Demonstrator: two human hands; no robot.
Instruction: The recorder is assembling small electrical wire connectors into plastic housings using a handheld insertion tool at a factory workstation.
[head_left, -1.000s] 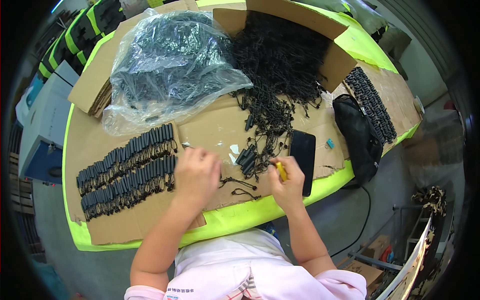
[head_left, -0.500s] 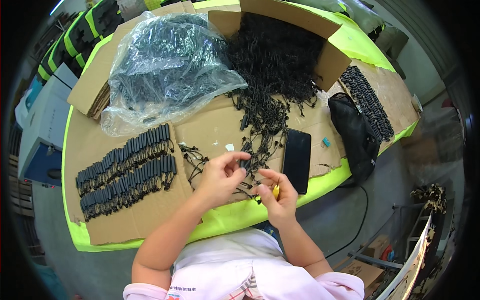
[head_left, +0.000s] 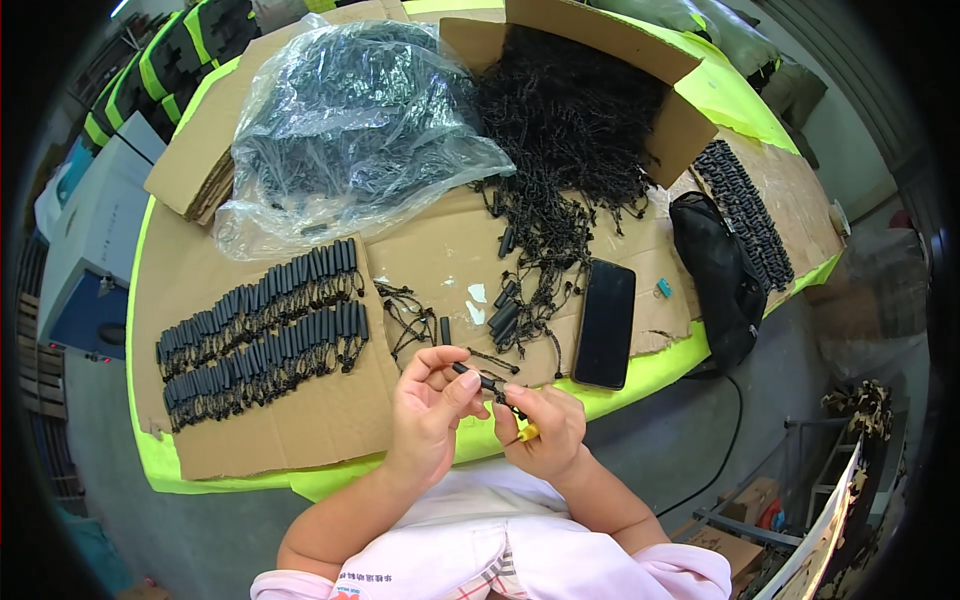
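Note:
Near the table's front edge, my left hand (head_left: 430, 408) pinches a black tube (head_left: 472, 374) between thumb and fingers. Close beside it, my right hand (head_left: 545, 428) is closed around a small yellow-handled tool (head_left: 528, 432), its fingertips at the tube's right end, where some black cord shows. The tool's working end is too small to make out. Just beyond my hands lie another black tube (head_left: 445, 330) and loose knotted cords (head_left: 405, 315). Several more tubes (head_left: 505, 320) rest by a tangle of black cords (head_left: 545, 245) that spills from an open cardboard box (head_left: 690, 130).
Two rows of corded tubes (head_left: 265, 340) lie on cardboard at left. A clear plastic bag (head_left: 350, 130) full of dark pieces stands behind. A phone (head_left: 605, 325), a black pouch (head_left: 715, 270), a small teal piece (head_left: 664, 288) and more dark pieces (head_left: 745, 215) lie at right.
Both hands have drawn back toward my body and closer together. My left hand now holds the tube out from the pile, and my right hand has closed in at its end.

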